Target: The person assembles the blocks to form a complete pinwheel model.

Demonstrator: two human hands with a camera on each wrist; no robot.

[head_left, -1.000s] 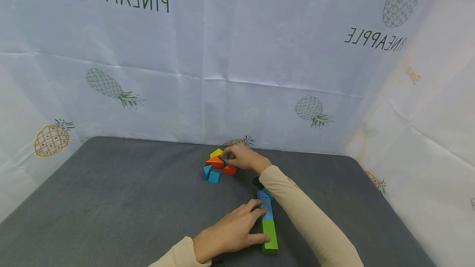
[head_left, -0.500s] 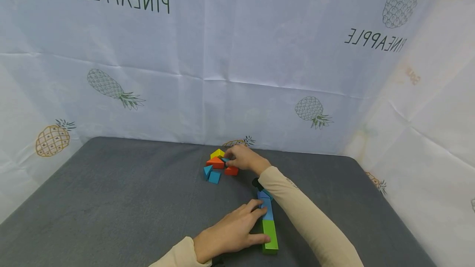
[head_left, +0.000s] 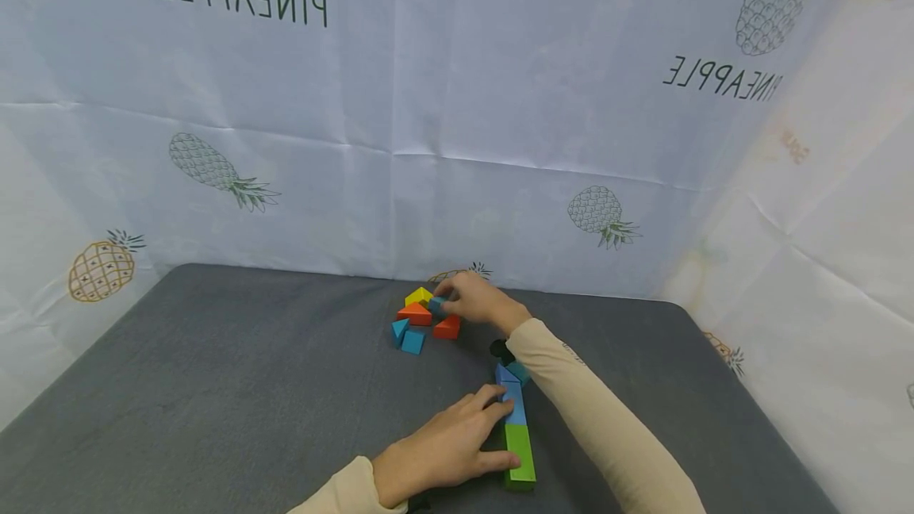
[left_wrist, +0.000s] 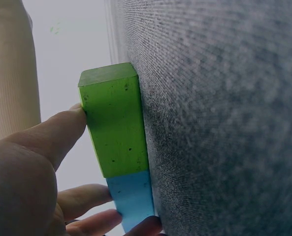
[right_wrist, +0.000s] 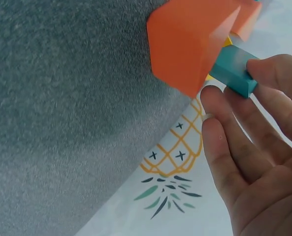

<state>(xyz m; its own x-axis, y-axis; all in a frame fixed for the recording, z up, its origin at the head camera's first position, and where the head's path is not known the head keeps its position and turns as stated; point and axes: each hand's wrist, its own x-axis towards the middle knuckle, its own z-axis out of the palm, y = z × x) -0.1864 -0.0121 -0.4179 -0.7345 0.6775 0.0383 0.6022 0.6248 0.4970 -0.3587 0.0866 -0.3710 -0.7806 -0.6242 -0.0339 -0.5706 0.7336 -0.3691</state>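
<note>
At the far side of the table, my right hand [head_left: 477,298] pinches a small teal block [right_wrist: 233,69] between thumb and fingers. The block is up beside an orange-red wedge [head_left: 447,327]. My left hand [head_left: 450,444] rests on a line of blocks nearer the front. Its thumb touches the top of a long green block [left_wrist: 117,128], while its fingers lie against the light blue block [left_wrist: 131,196] joined end to end with it. Beyond these, in the head view, sit a blue triangular block [head_left: 506,373] and a teal block [head_left: 519,372], partly behind my right sleeve.
Left of my right hand lie a yellow block [head_left: 418,297], an orange triangle [head_left: 415,313], a blue triangle [head_left: 400,329] and a blue block [head_left: 412,341]. A pineapple-print cloth [head_left: 485,212] hangs behind the grey table [head_left: 271,387].
The right hand has drawn slightly back to the right, and more of the teal block shows in its fingers. The near orange-red wedge has slid a little right. My left hand stays put.
</note>
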